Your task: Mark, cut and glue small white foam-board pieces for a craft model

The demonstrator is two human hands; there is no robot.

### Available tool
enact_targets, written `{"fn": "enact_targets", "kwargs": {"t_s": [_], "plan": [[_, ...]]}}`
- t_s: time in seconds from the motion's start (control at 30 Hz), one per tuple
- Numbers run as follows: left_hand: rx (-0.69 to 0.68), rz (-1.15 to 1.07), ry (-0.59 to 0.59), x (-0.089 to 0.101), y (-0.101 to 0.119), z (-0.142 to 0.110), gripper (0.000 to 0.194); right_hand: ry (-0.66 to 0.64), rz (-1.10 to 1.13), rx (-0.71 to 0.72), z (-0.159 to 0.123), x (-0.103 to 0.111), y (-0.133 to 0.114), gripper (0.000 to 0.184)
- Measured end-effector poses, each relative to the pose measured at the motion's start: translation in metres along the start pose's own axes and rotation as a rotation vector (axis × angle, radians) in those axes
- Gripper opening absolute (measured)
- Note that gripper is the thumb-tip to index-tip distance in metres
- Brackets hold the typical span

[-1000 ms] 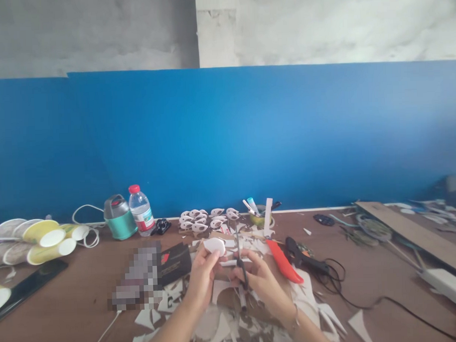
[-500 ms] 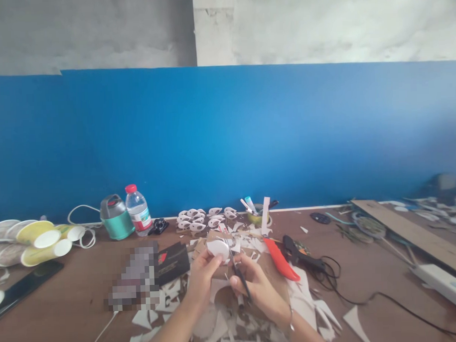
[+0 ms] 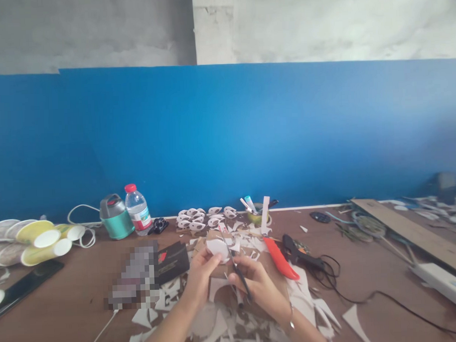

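Observation:
My left hand (image 3: 202, 271) pinches a small white piece of card (image 3: 217, 248) with a rounded edge between thumb and fingers. In my right hand (image 3: 256, 280) is a pair of scissors (image 3: 242, 281) with dark handles, its blades pointing up and away against the right edge of the white piece. The fingers partly hide the handles. Beneath both hands lie many white card offcuts (image 3: 218, 331). Behind them, several white leaf-shaped pieces with dark openings (image 3: 197, 226) stand in rows near the blue panel.
Right of my hands lie a red curved tool (image 3: 281, 259) and a black glue gun (image 3: 302, 255) with a trailing cord. To the left are a black box (image 3: 173, 262), a water bottle (image 3: 138, 211), a teal-and-grey container (image 3: 116, 220) and paper cups (image 3: 36, 237). A power strip (image 3: 443, 285) lies far right.
The scissors and my right fingers have shifted slightly left, against the white piece. The white piece has turned a little in my left hand. Nothing else has visibly moved.

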State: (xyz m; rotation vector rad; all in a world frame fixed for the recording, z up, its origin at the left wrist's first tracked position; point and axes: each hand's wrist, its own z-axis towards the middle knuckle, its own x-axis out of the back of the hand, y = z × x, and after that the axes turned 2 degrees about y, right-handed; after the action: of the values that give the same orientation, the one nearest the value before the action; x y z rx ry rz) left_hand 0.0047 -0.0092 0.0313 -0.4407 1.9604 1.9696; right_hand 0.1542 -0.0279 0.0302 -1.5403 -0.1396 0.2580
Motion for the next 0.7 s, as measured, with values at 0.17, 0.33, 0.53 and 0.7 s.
{"fn": "enact_targets", "kwargs": {"t_s": [0.17,0.33,0.53,0.7], "plan": [[0.002,-0.003,-0.016,0.000,0.004,0.000,0.024,-0.038,0.008,-0.022,0.000,0.002,-0.003,0.046],[0.005,0.012,-0.015,0.004,0.003,0.003,0.022,-0.040,0.001,-0.025,0.000,0.003,-0.005,0.039],[-0.029,0.033,-0.029,0.008,0.002,0.005,0.018,-0.069,-0.045,-0.041,0.000,0.009,-0.003,0.037],[-0.043,0.030,-0.043,0.009,0.002,0.006,0.018,-0.067,-0.087,-0.085,0.002,0.013,-0.005,0.037]]}}
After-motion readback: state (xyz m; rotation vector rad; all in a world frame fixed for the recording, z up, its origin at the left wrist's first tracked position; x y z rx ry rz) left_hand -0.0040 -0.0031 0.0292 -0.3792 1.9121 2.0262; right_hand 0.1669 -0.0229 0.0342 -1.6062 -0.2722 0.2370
